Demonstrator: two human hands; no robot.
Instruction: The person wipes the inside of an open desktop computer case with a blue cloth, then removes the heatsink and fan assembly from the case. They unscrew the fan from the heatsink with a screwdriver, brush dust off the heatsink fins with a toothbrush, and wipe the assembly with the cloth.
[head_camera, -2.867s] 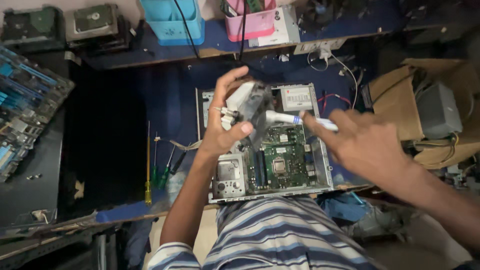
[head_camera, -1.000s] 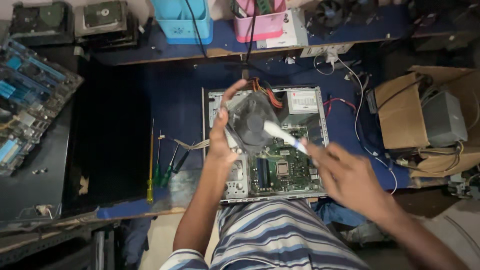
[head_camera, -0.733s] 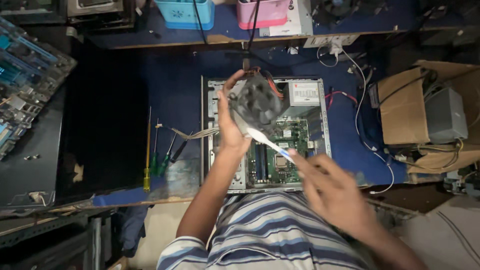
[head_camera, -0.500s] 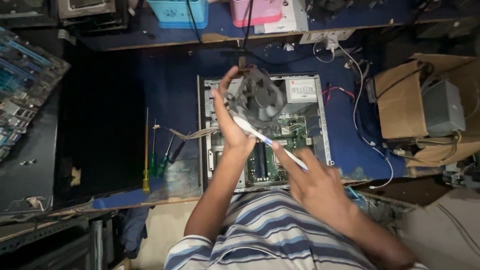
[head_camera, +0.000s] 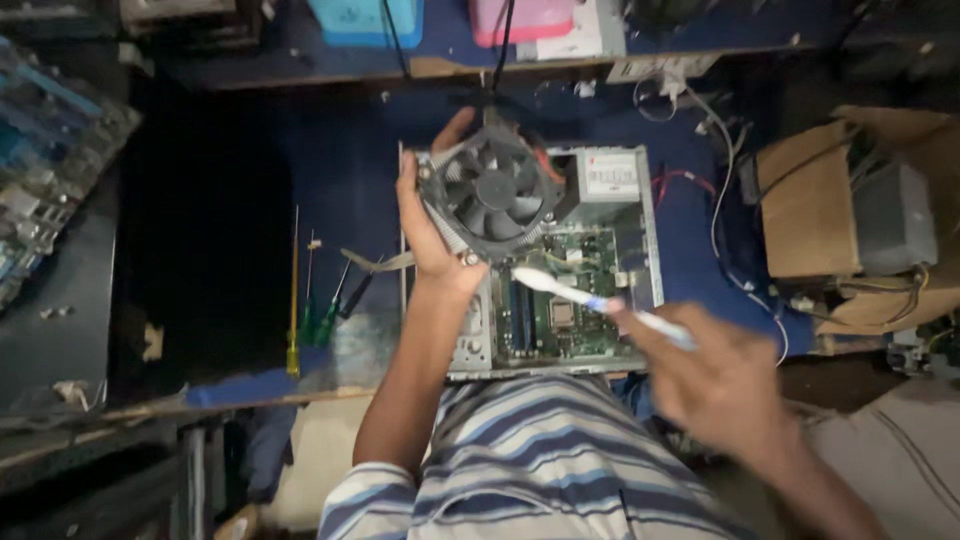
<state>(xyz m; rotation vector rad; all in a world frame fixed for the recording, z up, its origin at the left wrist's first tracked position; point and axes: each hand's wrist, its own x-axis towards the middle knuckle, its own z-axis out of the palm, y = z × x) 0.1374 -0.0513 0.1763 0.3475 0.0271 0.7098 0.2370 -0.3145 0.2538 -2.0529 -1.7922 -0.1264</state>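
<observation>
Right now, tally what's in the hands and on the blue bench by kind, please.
Cooling fan, in left hand: 1
Toothbrush, in right hand: 1
Open computer case: 1
Screwdrivers: about 4
Total: about 7

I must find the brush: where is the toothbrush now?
In the head view, the toothbrush is in the right hand, right of centre, its head just below the cooling fan.

The cooling fan (head_camera: 490, 195), held up over the open computer case (head_camera: 630, 330), blocks access to its upper half. The motherboard (head_camera: 560, 310) below lies open. Screwdrivers (head_camera: 320, 300) crowd the left; cardboard boxes (head_camera: 830, 215) wall the right.
</observation>
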